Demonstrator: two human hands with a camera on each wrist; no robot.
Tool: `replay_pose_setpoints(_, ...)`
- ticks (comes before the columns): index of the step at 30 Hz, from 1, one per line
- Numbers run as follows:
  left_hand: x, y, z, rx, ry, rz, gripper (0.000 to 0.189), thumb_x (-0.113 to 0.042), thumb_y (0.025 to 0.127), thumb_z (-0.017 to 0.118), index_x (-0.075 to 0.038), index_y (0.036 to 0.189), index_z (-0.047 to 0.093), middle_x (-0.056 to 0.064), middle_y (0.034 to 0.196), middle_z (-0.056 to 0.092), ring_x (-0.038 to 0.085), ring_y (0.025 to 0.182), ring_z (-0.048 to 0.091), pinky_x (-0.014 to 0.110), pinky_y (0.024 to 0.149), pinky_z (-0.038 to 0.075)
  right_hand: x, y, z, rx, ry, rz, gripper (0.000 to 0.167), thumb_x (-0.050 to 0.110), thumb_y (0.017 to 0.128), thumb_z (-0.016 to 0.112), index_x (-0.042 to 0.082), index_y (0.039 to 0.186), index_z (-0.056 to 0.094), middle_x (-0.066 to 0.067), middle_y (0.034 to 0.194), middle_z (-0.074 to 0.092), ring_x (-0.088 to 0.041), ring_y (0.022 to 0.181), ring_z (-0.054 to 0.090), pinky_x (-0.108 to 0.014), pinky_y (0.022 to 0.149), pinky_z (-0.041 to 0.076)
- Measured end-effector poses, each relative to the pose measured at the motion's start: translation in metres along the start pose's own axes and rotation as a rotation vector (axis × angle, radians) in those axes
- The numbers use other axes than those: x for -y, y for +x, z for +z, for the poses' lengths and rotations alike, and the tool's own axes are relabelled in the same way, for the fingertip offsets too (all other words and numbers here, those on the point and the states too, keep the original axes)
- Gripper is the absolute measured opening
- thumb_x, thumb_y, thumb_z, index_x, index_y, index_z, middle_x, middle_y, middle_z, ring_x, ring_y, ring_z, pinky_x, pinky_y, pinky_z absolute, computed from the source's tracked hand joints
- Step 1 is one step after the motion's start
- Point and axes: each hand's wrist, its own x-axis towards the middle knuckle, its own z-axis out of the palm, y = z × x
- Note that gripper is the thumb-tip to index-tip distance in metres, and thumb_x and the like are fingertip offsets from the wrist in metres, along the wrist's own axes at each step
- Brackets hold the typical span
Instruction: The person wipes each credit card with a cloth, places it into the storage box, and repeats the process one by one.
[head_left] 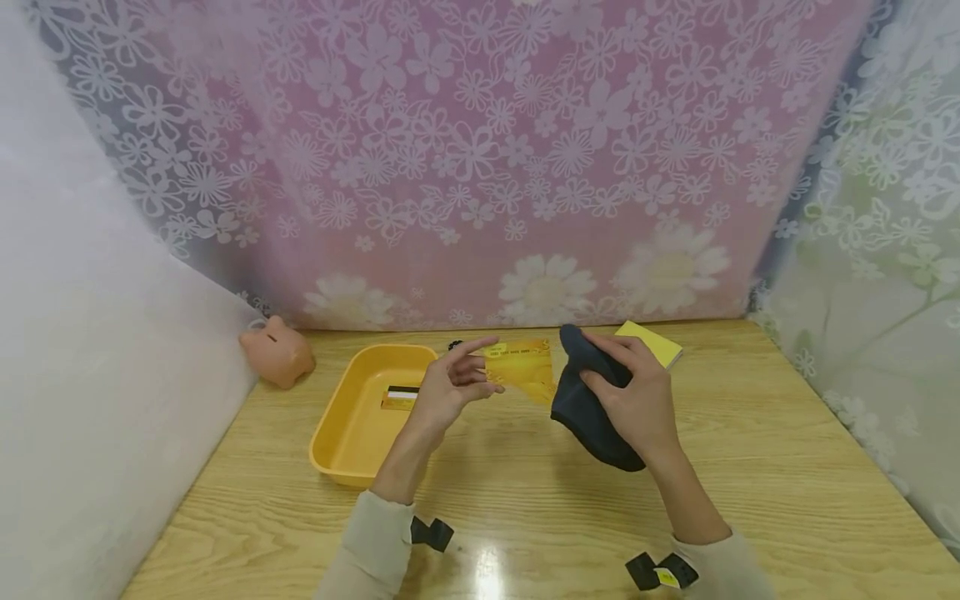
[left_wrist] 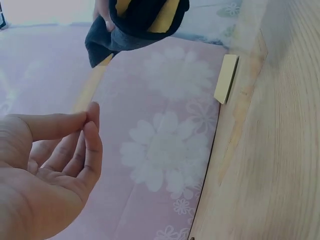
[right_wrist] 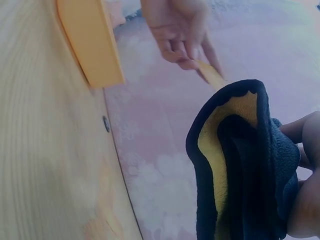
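Observation:
My left hand pinches a yellow bank card between thumb and fingertips, its number side showing in the head view. In the left wrist view the card appears nearly edge-on. A dark blue fabric pouch-like piece is gripped by my right hand, fingers over its upper side and thumb against it. Black trim and a yellow lining show at its open mouth in the right wrist view. The card's far end reaches right to the fabric's edge. A fold of dark cloth lies inside the mouth.
Left on the wooden table, a yellow tray contains another card with a black stripe. An orange piggy bank stands behind it at left. A yellow notepad lies at the back right, before a flowered curtain.

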Motion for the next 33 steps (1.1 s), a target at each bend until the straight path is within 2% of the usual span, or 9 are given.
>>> replay_pose_setpoints(5,0.0026,0.0000,-0.0003,-0.012,0.033,0.000,0.055,0.006,0.098,0.066,-0.023,0.144,0.063,0.017,0.106,0.064,0.026,0.091,0.075,0.045,0.082,0.063,0.0001,0.0025,-0.0069,-0.011,0.016,0.052,0.053,0.003,0.089,0.080,0.023,0.137,0.071,-0.010,0.126,0.065,-0.029,0.110,0.063,-0.016,0.084,0.047)
replay_pose_setpoints(11,0.0068,0.0006,0.0021,-0.040,0.022,0.002,0.057,0.003,0.100,0.064,-0.027,0.148,0.058,0.016,0.101,0.065,0.032,0.088,0.076,0.038,0.075,0.063,0.0029,0.0034,-0.0072,-0.020,0.045,0.051,0.051,0.004,0.090,0.080,0.023,0.137,0.071,-0.009,0.126,0.066,-0.029,0.113,0.062,-0.015,0.086,0.047)
replay_pose_setpoints(14,0.0081,0.0007,0.0033,-0.067,0.016,-0.011,0.050,0.001,0.101,0.065,-0.020,0.145,0.059,0.014,0.102,0.067,0.032,0.089,0.076,0.035,0.075,0.063,0.0037,0.0036,-0.0073,-0.024,0.050,0.052,0.051,0.004,0.090,0.080,0.022,0.137,0.071,-0.009,0.128,0.065,-0.030,0.115,0.062,-0.016,0.088,0.046)
replay_pose_setpoints(18,0.0085,0.0007,0.0055,-0.121,-0.002,-0.040,0.029,0.000,0.100,0.065,-0.007,0.129,0.065,0.011,0.104,0.069,0.024,0.086,0.075,0.034,0.075,0.063,0.0044,0.0040,-0.0084,-0.030,0.053,0.054,0.051,0.003,0.090,0.080,0.022,0.137,0.071,-0.009,0.129,0.065,-0.031,0.118,0.061,-0.018,0.091,0.046)
replay_pose_setpoints(22,0.0081,0.0013,0.0074,-0.135,0.005,-0.004,0.015,0.000,0.101,0.065,-0.002,0.115,0.069,0.012,0.105,0.072,0.019,0.090,0.073,0.042,0.081,0.062,0.0043,0.0040,-0.0096,-0.033,0.053,0.052,0.052,0.003,0.090,0.080,0.022,0.137,0.071,-0.009,0.129,0.065,-0.031,0.119,0.062,-0.016,0.092,0.045)
replay_pose_setpoints(26,0.0081,0.0029,0.0085,-0.130,0.010,0.051,0.013,0.004,0.101,0.062,0.000,0.107,0.073,0.013,0.114,0.072,0.024,0.103,0.069,0.047,0.088,0.061,0.0036,0.0040,-0.0104,-0.036,0.048,0.049,0.053,0.002,0.089,0.080,0.023,0.137,0.071,-0.010,0.129,0.066,-0.031,0.119,0.062,-0.017,0.093,0.045)
replay_pose_setpoints(30,0.0078,0.0036,0.0089,-0.143,0.000,0.072,0.015,0.011,0.098,0.058,0.005,0.103,0.072,0.014,0.126,0.069,0.027,0.116,0.064,0.042,0.088,0.061,0.0043,0.0040,-0.0107,-0.041,0.043,0.046,0.053,0.002,0.089,0.080,0.023,0.137,0.071,-0.010,0.129,0.066,-0.032,0.118,0.062,-0.017,0.092,0.045)
replay_pose_setpoints(33,0.0082,0.0030,0.0091,-0.164,0.007,0.069,0.017,0.012,0.097,0.057,0.005,0.103,0.071,0.012,0.130,0.066,0.024,0.116,0.063,0.044,0.086,0.061,0.0055,0.0039,-0.0107,-0.040,0.045,0.043,0.053,0.002,0.089,0.080,0.023,0.137,0.071,-0.011,0.128,0.066,-0.033,0.118,0.062,-0.015,0.091,0.045)
